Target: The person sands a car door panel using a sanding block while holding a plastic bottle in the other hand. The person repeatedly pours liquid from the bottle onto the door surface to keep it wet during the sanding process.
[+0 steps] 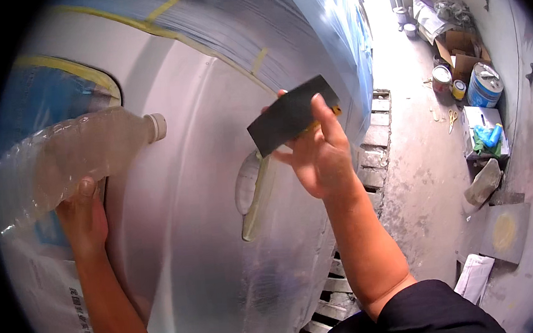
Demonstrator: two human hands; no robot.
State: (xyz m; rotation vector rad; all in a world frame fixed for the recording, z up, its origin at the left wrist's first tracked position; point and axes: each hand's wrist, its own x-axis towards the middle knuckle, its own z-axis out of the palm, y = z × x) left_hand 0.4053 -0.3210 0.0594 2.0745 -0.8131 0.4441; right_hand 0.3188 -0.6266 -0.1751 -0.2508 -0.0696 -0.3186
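My left hand (86,218) grips a large, ribbed plastic bottle (89,143) from below, thumb on its near side. The bottle is see-through, cloudy and tipped on its side, its white cap (158,127) pointing right. In my right hand (322,159) is a dark sanding block (291,117) with a bit of yellow along its edge; thumb and fingers hold it from both sides. The block is raised in front of a dull silver car body (194,197), just above a taped door handle (255,198). Whether the block touches the panel, I cannot tell.
Blue masking film (230,28) and yellow tape (169,4) cover the car's windows. Wooden slats (374,136) lie along its base. By the right wall stand a blue drum (484,85), paint cans (442,77), a cardboard box (463,51) and scissors (452,119).
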